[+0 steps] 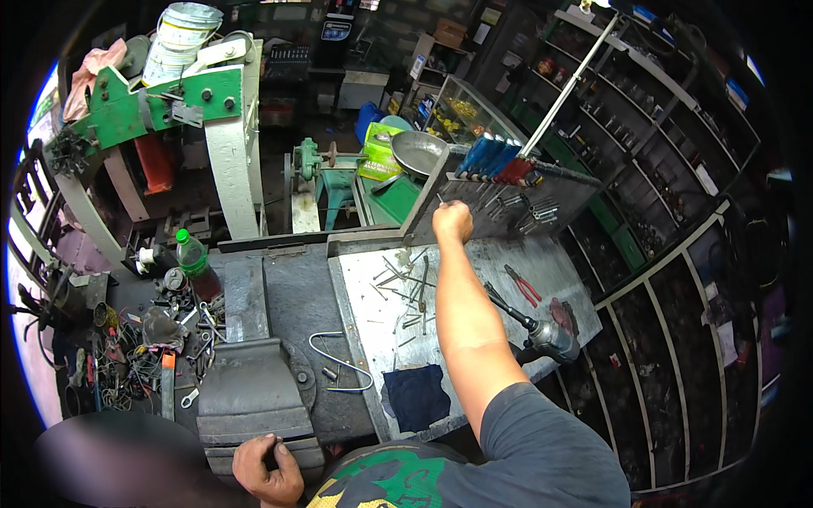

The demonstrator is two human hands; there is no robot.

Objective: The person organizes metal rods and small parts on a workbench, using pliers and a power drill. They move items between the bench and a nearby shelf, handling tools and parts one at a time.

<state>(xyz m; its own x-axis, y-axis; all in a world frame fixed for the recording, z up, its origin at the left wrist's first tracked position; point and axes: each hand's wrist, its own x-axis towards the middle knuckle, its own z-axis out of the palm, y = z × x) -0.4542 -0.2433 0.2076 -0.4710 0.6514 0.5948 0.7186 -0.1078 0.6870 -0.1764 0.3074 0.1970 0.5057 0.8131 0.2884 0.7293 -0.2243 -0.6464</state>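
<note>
My right hand [453,221] is stretched out to the left edge of an upright tool board [508,203], its fingers closed around a thin metal piece whose tip shows above the fist. My left hand [268,468] is by the jaws of a large bench vise [254,387], thumb and fingertips curled close together; whether something small lies between them cannot be told. Bolts and metal rods [422,286] lie loose on the metal-topped bench [362,305], left of my right forearm. Red-handled pliers [524,287] and a power tool with a long socket extension [552,340] lie right of it.
A dark cloth [417,397] lies at the bench's near edge. A bent metal rod [311,346] is beside the vise. Wrenches, wires and a green-capped bottle [194,260] crowd the left side. Screwdrivers [486,155] hang on the board. A green press frame [165,108] stands behind.
</note>
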